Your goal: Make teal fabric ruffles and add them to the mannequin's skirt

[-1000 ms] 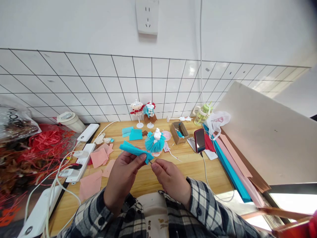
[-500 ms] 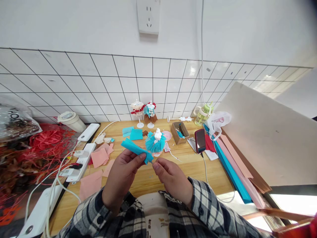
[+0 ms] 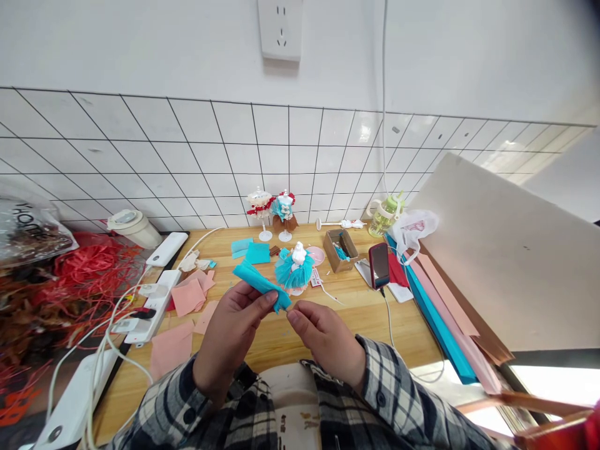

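Note:
My left hand (image 3: pixel 238 331) is closed on a folded strip of turquoise crepe paper (image 3: pixel 255 279), thumb on top. At the strip's lower right end, my right hand (image 3: pixel 323 337) pinches a thin stick-like piece whose kind I cannot make out. Just beyond the hands stands a small white dress-form figure (image 3: pixel 299 254) with a turquoise crepe paper skirt (image 3: pixel 285 273). Two finished-looking dress forms stand by the wall, one with a cream and red top (image 3: pixel 260 201), the other with a turquoise top and brown skirt (image 3: pixel 285 223).
Turquoise paper squares (image 3: pixel 257 253) and pink paper pieces (image 3: pixel 171 347) lie on the wooden table (image 3: pixel 262 356). A cardboard box (image 3: pixel 340 251), a phone (image 3: pixel 379 265) and a green bottle (image 3: pixel 387 215) stand at the right. Power strips (image 3: pixel 154 309) with cables run along the left.
The turquoise crepe paper has turned slightly in my left hand and its near end has spread wider. Both hands stay almost in place, with a slight shift of my right fingers.

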`<move>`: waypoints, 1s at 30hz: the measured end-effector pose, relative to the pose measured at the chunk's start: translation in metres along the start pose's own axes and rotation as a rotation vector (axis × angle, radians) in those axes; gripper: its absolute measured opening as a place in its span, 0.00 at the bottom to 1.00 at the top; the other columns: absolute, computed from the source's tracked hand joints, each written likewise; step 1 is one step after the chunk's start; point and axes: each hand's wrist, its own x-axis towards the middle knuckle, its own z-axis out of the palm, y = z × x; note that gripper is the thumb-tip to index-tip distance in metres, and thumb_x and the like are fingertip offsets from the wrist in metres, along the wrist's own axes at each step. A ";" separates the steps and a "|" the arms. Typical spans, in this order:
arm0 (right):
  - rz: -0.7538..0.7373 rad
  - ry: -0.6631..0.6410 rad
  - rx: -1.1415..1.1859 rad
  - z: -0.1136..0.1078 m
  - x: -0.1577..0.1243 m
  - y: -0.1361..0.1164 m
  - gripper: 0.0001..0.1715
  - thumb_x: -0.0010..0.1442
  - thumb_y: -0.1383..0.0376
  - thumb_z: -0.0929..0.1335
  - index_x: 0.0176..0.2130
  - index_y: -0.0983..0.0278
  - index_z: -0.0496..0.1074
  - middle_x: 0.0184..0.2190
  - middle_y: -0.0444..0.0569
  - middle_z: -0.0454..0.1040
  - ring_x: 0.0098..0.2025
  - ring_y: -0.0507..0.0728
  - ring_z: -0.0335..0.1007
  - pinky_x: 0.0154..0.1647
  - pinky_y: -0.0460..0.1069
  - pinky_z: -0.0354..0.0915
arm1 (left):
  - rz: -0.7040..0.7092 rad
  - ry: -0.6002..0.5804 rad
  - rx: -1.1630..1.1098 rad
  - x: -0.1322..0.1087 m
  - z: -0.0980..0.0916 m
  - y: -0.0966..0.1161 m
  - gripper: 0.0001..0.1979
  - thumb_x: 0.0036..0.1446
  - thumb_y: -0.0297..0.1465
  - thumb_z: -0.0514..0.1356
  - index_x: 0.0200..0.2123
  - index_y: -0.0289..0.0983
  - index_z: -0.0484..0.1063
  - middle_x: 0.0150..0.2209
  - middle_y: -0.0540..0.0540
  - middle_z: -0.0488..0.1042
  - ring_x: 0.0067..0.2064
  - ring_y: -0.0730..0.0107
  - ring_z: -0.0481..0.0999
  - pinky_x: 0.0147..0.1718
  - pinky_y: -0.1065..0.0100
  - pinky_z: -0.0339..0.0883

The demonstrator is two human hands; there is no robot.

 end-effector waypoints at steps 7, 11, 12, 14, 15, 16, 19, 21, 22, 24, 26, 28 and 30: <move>-0.004 -0.003 -0.017 0.000 -0.001 0.000 0.22 0.64 0.54 0.59 0.23 0.63 0.56 0.18 0.38 0.53 0.23 0.48 0.50 0.24 0.46 0.46 | 0.008 0.044 -0.003 0.000 0.000 -0.001 0.09 0.46 0.29 0.69 0.33 0.37 0.77 0.32 0.48 0.80 0.33 0.70 0.76 0.33 0.72 0.69; 0.008 -0.009 0.007 0.002 -0.001 0.003 0.24 0.64 0.52 0.59 0.23 0.62 0.55 0.18 0.38 0.52 0.22 0.48 0.49 0.23 0.46 0.46 | 0.007 0.081 -0.042 0.001 0.000 -0.001 0.08 0.45 0.29 0.69 0.32 0.38 0.77 0.29 0.51 0.79 0.33 0.71 0.76 0.34 0.72 0.69; 0.012 -0.003 0.014 0.002 -0.001 0.003 0.24 0.64 0.51 0.58 0.23 0.62 0.54 0.17 0.38 0.53 0.22 0.48 0.49 0.23 0.46 0.46 | 0.009 0.081 -0.060 0.001 0.000 -0.001 0.08 0.45 0.29 0.69 0.32 0.39 0.77 0.30 0.51 0.79 0.33 0.71 0.76 0.34 0.72 0.69; 0.016 0.017 0.020 0.003 -0.002 0.004 0.24 0.65 0.51 0.57 0.24 0.62 0.55 0.17 0.38 0.53 0.21 0.48 0.49 0.23 0.45 0.45 | 0.018 0.082 -0.085 0.001 0.001 -0.001 0.09 0.45 0.29 0.69 0.32 0.39 0.77 0.30 0.52 0.79 0.32 0.72 0.76 0.33 0.72 0.70; 0.016 0.027 0.018 0.004 -0.002 0.004 0.24 0.65 0.50 0.57 0.24 0.62 0.55 0.17 0.38 0.54 0.21 0.48 0.50 0.23 0.45 0.46 | 0.021 0.084 -0.091 0.001 0.001 -0.001 0.09 0.44 0.28 0.69 0.32 0.38 0.77 0.29 0.52 0.79 0.32 0.72 0.76 0.33 0.72 0.70; 0.018 0.033 0.017 0.004 -0.002 0.004 0.24 0.65 0.50 0.57 0.25 0.62 0.55 0.17 0.38 0.54 0.21 0.48 0.50 0.22 0.45 0.46 | 0.021 0.088 -0.092 0.000 0.001 -0.001 0.09 0.44 0.28 0.70 0.32 0.38 0.77 0.29 0.52 0.79 0.32 0.72 0.76 0.32 0.73 0.70; 0.024 0.037 0.023 0.005 -0.003 0.004 0.24 0.65 0.50 0.57 0.25 0.62 0.56 0.17 0.38 0.54 0.20 0.48 0.50 0.22 0.45 0.46 | 0.010 0.098 -0.088 -0.001 0.002 -0.002 0.09 0.43 0.29 0.70 0.31 0.37 0.76 0.27 0.52 0.79 0.31 0.73 0.76 0.32 0.73 0.70; 0.026 0.042 0.035 0.005 -0.003 0.003 0.23 0.65 0.50 0.57 0.25 0.62 0.56 0.17 0.38 0.54 0.19 0.48 0.50 0.21 0.44 0.47 | 0.004 0.099 -0.088 -0.002 0.002 -0.003 0.09 0.43 0.29 0.71 0.31 0.37 0.76 0.27 0.52 0.79 0.31 0.72 0.76 0.33 0.72 0.71; 0.026 0.048 0.041 0.005 -0.003 0.003 0.23 0.65 0.50 0.57 0.26 0.62 0.56 0.17 0.38 0.54 0.19 0.47 0.50 0.21 0.44 0.47 | 0.002 0.095 -0.089 -0.003 0.002 -0.003 0.10 0.43 0.29 0.71 0.31 0.37 0.76 0.27 0.52 0.79 0.31 0.72 0.76 0.33 0.72 0.71; 0.028 0.061 0.047 0.006 -0.003 0.003 0.23 0.65 0.50 0.57 0.26 0.62 0.56 0.17 0.37 0.55 0.19 0.47 0.51 0.21 0.44 0.48 | 0.001 0.083 -0.089 -0.003 0.002 -0.004 0.09 0.43 0.29 0.71 0.31 0.37 0.76 0.27 0.52 0.79 0.30 0.73 0.76 0.33 0.72 0.71; 0.028 0.069 0.046 0.006 -0.004 0.003 0.24 0.65 0.50 0.57 0.25 0.62 0.56 0.17 0.37 0.55 0.19 0.47 0.50 0.21 0.44 0.48 | 0.004 0.075 -0.088 -0.003 0.003 -0.005 0.09 0.44 0.29 0.70 0.31 0.37 0.76 0.27 0.52 0.79 0.30 0.73 0.76 0.33 0.72 0.71; 0.025 0.070 0.041 0.006 -0.004 0.003 0.24 0.65 0.50 0.57 0.25 0.62 0.55 0.17 0.37 0.54 0.18 0.47 0.50 0.21 0.44 0.47 | 0.006 0.075 -0.087 -0.003 0.003 -0.004 0.09 0.44 0.29 0.71 0.30 0.37 0.76 0.27 0.52 0.79 0.30 0.74 0.76 0.33 0.73 0.71; 0.021 0.070 0.039 0.006 -0.004 0.003 0.23 0.65 0.51 0.57 0.25 0.62 0.55 0.17 0.37 0.54 0.18 0.46 0.50 0.21 0.44 0.47 | 0.006 0.078 -0.087 -0.003 0.004 -0.004 0.09 0.43 0.29 0.71 0.30 0.37 0.76 0.27 0.52 0.79 0.30 0.73 0.76 0.33 0.73 0.71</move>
